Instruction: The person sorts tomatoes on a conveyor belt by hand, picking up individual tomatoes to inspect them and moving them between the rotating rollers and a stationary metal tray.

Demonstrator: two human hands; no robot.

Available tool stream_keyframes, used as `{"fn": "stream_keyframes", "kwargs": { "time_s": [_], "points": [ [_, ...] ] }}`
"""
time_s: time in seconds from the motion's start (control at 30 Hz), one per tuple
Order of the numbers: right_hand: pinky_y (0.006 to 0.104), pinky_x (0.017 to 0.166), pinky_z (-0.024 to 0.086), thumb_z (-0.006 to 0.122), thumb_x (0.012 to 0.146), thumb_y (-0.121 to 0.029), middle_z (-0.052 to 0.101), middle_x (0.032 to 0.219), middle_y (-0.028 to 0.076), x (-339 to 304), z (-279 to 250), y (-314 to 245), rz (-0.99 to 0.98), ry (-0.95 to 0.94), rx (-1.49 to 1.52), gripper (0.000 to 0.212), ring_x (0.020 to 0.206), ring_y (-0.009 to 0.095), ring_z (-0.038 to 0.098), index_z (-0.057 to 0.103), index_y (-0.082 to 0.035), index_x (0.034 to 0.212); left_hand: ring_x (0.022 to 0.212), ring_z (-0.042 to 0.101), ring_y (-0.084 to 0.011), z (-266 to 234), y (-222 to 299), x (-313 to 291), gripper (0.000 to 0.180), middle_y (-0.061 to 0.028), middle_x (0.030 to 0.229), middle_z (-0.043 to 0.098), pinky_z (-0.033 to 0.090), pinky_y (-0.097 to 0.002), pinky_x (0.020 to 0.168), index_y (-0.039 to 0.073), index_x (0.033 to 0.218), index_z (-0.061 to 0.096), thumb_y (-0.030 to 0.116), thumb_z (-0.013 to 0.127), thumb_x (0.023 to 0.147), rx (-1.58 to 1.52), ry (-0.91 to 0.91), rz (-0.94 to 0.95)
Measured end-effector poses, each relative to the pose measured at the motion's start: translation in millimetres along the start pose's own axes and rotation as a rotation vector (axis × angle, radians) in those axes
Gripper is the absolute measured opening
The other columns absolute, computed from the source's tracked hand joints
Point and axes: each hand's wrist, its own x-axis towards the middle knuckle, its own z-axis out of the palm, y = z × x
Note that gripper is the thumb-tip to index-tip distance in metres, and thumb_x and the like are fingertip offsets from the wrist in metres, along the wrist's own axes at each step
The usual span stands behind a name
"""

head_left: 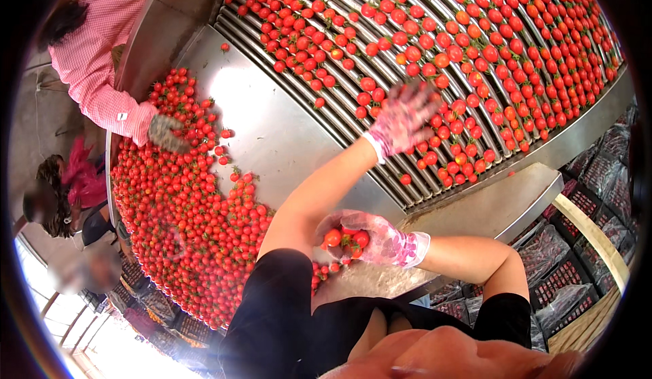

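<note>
My left hand (pixel 405 119), in a pink-and-white glove with dirty fingertips, reaches over the metal rollers (pixel 353 117) with its fingers spread. Cherry tomatoes (pixel 445 131) lie close around it; whether the palm touches any is hidden. Nearer my body, my right hand (pixel 380 242), in a matching patterned glove, curls around several red cherry tomatoes (pixel 352 240), some with green stems. It is held near the lower edge of the smooth metal chute (pixel 285 121). A large heap of cherry tomatoes (pixel 197 243) covers the chute's left side.
At the upper left, a co-worker in a pink checked sleeve (pixel 102 94) has a grey-gloved hand (pixel 168 133) at the heap. Another person in dark clothing (pixel 95 226) is farther left. A metal side rail (pixel 577 117) borders the rollers. Dark crates (pixel 564 284) with plastic liners stand at the right.
</note>
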Motion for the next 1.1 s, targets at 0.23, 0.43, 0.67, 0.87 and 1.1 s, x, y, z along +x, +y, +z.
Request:
{"fn": "stream_keyframes", "kwargs": {
  "time_s": [0.23, 0.43, 0.67, 0.87, 1.1],
  "points": [
    [0.0284, 0.077, 0.049, 0.048, 0.099, -0.029, 0.06, 0.113, 0.013, 7.1, -12.6, 5.0, -0.003, -0.132, -0.037, 0.037, 0.086, 0.016, 0.059, 0.055, 0.0, 0.121, 0.14, 0.032, -0.0401, 2.8, 9.5, -36.4, 0.065, -0.0101, 0.15, 0.039, 0.028, -0.0599, 0.111, 0.02, 0.138, 0.05, 0.042, 0.069, 0.08, 0.041, -0.125, 0.078],
    [0.029, 0.074, 0.048, 0.046, 0.099, -0.025, 0.061, 0.109, 0.013, 3.9, -1.8, 1.5, 0.02, -0.107, -0.049, 0.033, 0.08, 0.016, 0.058, 0.057, 0.001, 0.116, 0.143, 0.034, -0.0298, -5.6, -21.8, -12.5, 0.068, -0.0054, 0.148, 0.044, 0.026, -0.056, 0.115, 0.022, 0.138, 0.051, 0.049, 0.069, 0.078, 0.12, -0.192, 0.361],
    [0.0285, 0.069, 0.048, 0.044, 0.1, -0.023, 0.063, 0.101, 0.011, 3.7, 0.9, -8.9, 0.044, -0.077, -0.165, 0.032, 0.078, 0.017, 0.059, 0.058, 0.002, 0.114, 0.138, 0.032, -0.0447, -20.8, -46.5, -42.9, 0.063, -0.02, 0.148, 0.04, 0.024, -0.06, 0.113, 0.011, 0.137, 0.052, 0.044, 0.063, 0.084, 0.288, 0.117, -0.309],
    [0.03, 0.071, 0.05, 0.048, 0.098, -0.026, 0.065, 0.102, 0.013, 9.9, -7.9, 9.8, 0.02, -0.185, -0.029, 0.034, 0.08, 0.018, 0.062, 0.06, 0.002, 0.113, 0.138, 0.035, -0.0398, -20.3, 2.5, -187.6, 0.065, -0.0165, 0.151, 0.039, 0.024, -0.0548, 0.116, 0.012, 0.143, 0.045, 0.042, 0.063, 0.087, 0.238, -0.118, -0.34],
    [0.0317, 0.076, 0.049, 0.05, 0.094, -0.026, 0.064, 0.106, 0.015, 6.5, -14.2, 7.5, 0.024, -0.12, -0.112, 0.035, 0.085, 0.019, 0.06, 0.06, 0.001, 0.113, 0.143, 0.031, -0.0338, -84.4, 74.4, -416.4, 0.061, -0.022, 0.153, 0.034, 0.027, -0.0386, 0.117, -0.002, 0.148, 0.035, 0.016, 0.06, 0.095, 0.136, 0.778, -1.288]
  ]
}}
